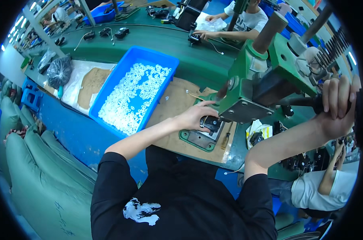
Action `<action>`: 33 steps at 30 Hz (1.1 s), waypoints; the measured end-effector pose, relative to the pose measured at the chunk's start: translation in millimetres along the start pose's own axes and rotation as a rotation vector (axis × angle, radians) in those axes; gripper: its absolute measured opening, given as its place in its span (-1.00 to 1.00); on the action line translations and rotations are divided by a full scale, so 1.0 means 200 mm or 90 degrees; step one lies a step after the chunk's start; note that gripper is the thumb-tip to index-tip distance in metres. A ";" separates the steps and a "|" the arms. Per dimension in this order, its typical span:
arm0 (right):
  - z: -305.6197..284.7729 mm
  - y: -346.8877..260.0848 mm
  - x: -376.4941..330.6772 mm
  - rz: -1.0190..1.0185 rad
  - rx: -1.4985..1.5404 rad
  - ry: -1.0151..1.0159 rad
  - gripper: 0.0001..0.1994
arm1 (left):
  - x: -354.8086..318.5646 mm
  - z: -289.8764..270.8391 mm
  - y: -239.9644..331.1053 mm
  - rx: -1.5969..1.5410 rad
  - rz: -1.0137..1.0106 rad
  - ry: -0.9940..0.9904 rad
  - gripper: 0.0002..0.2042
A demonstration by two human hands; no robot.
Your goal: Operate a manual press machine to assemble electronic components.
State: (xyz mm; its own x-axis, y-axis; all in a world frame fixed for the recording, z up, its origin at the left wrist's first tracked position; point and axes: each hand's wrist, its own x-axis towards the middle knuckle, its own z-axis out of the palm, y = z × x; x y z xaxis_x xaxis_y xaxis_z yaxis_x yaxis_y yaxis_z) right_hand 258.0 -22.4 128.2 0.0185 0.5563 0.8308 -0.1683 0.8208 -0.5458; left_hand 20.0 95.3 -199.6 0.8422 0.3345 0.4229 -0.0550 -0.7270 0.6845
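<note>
Your left hand (195,116) pinching a small black part (212,123) mid-frame on the press base (197,140), its orientation unclear, your right hand (339,106) clenched around the black lever handle (305,101), long axis running left-right at the right edge.

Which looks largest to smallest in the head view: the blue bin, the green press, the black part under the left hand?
1. Green press, though it is nearer the camera, so this is unsure against the bin.
2. Blue bin.
3. Black part at the left hand, clearly smallest.
</note>
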 end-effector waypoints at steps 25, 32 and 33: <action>-0.04 0.00 0.01 -0.021 -0.041 -0.133 -0.79 | -1.11 -0.70 0.16 0.302 -0.618 0.022 -0.91; -0.07 0.19 0.00 -0.239 0.344 -0.030 -0.73 | -0.90 -0.82 0.25 0.160 -0.571 0.170 -0.91; -0.03 0.21 0.10 -0.345 0.574 -0.235 -0.72 | -0.84 -0.80 0.26 0.109 -0.573 0.184 -0.92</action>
State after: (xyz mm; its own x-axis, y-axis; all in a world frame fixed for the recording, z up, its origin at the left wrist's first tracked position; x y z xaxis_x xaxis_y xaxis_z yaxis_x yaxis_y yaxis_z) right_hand 258.2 23.7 120.8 0.0375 -0.0429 0.9984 -0.8833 0.4657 0.0532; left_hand -209.7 97.9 -139.9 0.3644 0.9284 -0.0730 0.6462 -0.1956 0.7377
